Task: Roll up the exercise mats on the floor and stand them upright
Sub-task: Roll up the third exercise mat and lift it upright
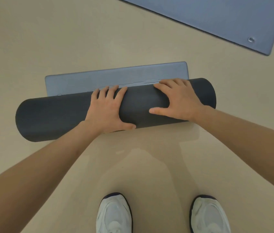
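Mat nearly rolled up, both hands on it

The dark grey rolled mat (57, 118) lies across the beige floor (32, 39), with only a short flat strip (116, 78) left beyond it. The left hand (107, 110) presses on the middle of the roll, fingers (112, 91) spread flat and not gripping. The right hand (180, 100), just beside it, does the same. A second blue-grey mat (216, 17) lies flat, well apart at top right.
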`<state>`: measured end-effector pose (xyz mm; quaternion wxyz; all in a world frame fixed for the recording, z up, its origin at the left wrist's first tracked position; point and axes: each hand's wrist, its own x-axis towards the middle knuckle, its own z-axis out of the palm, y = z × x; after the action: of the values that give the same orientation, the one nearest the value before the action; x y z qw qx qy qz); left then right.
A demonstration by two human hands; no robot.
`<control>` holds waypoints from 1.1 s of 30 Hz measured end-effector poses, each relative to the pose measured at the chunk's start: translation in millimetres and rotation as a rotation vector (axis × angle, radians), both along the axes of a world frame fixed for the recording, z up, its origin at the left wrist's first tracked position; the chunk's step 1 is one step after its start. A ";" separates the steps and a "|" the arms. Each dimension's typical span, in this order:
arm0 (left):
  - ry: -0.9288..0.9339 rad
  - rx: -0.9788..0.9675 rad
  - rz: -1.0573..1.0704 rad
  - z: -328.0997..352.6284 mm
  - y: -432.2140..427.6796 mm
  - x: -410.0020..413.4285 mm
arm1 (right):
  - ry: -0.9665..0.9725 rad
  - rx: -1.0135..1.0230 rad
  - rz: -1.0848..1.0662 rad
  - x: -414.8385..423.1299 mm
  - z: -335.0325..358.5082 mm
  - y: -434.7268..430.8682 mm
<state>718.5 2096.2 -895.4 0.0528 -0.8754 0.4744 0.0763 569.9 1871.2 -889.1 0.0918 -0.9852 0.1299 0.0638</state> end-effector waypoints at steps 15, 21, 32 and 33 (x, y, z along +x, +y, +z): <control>0.099 0.018 -0.048 19.7 -2.8 10.5 | 0.137 -0.125 0.167 7.8 4.8 -0.8; 0.216 0.089 -0.054 29.7 30.5 -30.4 | 0.268 -0.004 0.157 -37.1 18.2 35.6; 0.413 0.173 -0.017 30.5 75.6 -89.3 | 0.401 0.222 0.209 -85.0 19.7 71.0; 0.446 0.155 0.006 30.7 74.5 -85.9 | 0.404 0.263 0.192 -79.4 18.6 66.1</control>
<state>632.6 2170.7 -864.8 0.0135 -0.8315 0.4645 0.3044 490.5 1937.3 -870.6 0.1847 -0.9399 0.0422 0.2841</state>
